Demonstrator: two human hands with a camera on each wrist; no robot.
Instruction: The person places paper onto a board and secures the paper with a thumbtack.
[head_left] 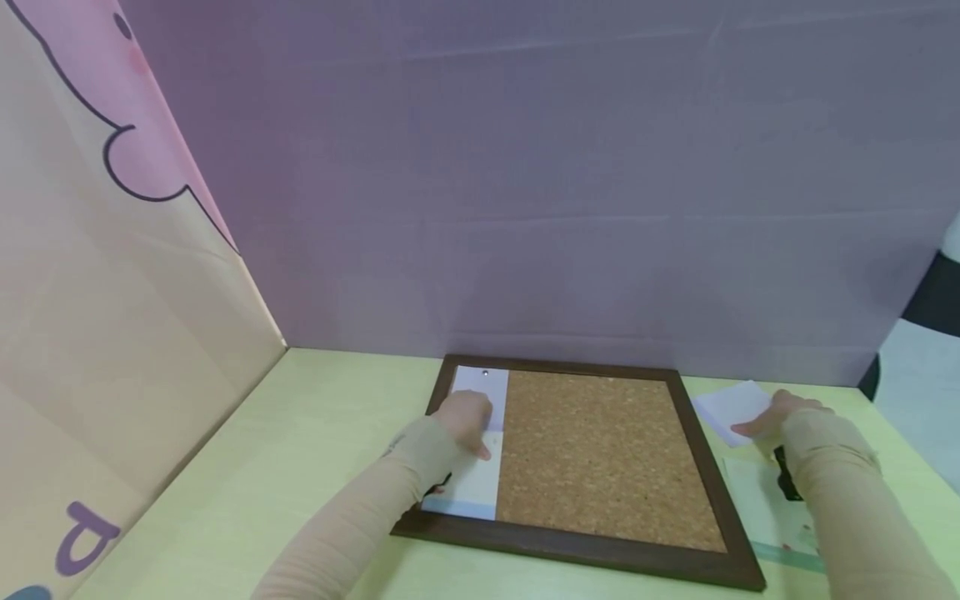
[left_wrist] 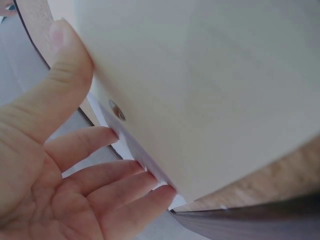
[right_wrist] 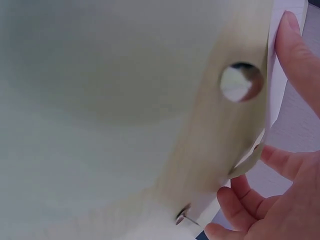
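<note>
My left hand (head_left: pixel 467 419) rests on the long card (head_left: pixel 480 487) at the left side of a cork board (head_left: pixel 600 450). A round metal tack (head_left: pixel 485 372) shows at the card's top. In the left wrist view, the thumb and loosely bent fingertips touch the card's edge near a tack (left_wrist: pixel 117 110). My right hand (head_left: pixel 780 412) lies over a white paper (head_left: pixel 731 408) right of the board. The right wrist view shows the fingers spread near shiny tacks (right_wrist: pixel 242 82), the index fingertip at a small tack-like thing (right_wrist: pixel 248 157) whose kind is unclear.
A dark wooden frame (head_left: pixel 562 546) surrounds the cork. Another pale card (head_left: pixel 765 496) with a green band lies under the right forearm. A black item (head_left: pixel 787 475) shows beside the right wrist. A grey-purple curtain (head_left: pixel 555 192) stands behind the table (head_left: pixel 225 483).
</note>
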